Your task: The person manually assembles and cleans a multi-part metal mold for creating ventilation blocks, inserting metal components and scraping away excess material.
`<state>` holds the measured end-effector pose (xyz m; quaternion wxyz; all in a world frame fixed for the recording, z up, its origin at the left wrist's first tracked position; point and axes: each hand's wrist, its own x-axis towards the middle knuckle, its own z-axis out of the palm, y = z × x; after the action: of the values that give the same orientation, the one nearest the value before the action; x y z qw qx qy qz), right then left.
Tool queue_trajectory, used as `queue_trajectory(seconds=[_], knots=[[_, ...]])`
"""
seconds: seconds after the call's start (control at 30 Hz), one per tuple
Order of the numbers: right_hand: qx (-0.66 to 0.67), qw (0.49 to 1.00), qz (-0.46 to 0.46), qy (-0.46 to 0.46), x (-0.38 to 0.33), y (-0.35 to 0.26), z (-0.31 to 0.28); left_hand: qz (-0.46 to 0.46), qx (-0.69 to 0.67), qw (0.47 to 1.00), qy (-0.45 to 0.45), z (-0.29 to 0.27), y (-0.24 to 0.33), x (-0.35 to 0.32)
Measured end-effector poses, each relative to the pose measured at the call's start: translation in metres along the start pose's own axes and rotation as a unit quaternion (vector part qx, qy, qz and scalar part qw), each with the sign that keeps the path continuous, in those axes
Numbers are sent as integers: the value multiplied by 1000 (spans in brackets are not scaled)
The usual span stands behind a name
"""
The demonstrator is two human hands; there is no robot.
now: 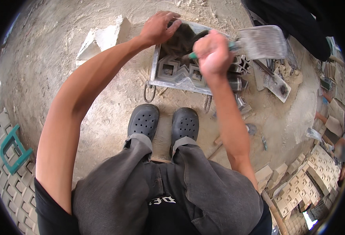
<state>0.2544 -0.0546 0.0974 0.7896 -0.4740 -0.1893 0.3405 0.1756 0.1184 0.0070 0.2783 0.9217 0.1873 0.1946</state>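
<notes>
A metal mould [180,84] with a raised frame and geometric pattern inside lies on the ground ahead of my feet. My left hand [160,28] rests at its far left corner, fingers loosely stretched over the rim. My right hand [213,53] is closed around the green handle of a square-bladed trowel [263,42], above the mould's right part. The trowel's wide grey blade points right and is smeared by motion. My right hand and forearm hide some of the mould's right side.
A broken whitish block [102,39] lies left of the mould. Another flat-bladed tool [277,87] and metal pieces [241,66] lie right. Patterned blocks [298,192] are stacked lower right; a green frame [15,149] sits on blocks lower left. A dark-clothed person [294,23] is close at upper right.
</notes>
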Motion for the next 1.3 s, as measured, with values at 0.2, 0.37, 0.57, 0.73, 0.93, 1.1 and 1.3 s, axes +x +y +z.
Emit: queue_trajectory(seconds=[0.2,0.37,0.57,0.73,0.93,1.1,1.3], knots=[[0,992,31,-126,-57,25,53,-44,10,999,-11,-4,-13,-7],[-123,989,38,-69,-64,52,50,-27,34,999,-13,-1,2,1],[-102,983,150,28,-107,-7,4,-30,107,993,-26,-12,3,-9],[-399,883,162,185,-231,-29,-114,-71,71,995,-2,-4,16,-23],[-660,642,286,265,-394,-17,-203,-132,-12,991,27,-4,13,-52],[-621,618,356,324,-438,2,-221,-200,-164,966,14,-11,20,-65],[-623,661,299,292,-403,-1,-214,-254,-171,947,96,-28,1,-75]])
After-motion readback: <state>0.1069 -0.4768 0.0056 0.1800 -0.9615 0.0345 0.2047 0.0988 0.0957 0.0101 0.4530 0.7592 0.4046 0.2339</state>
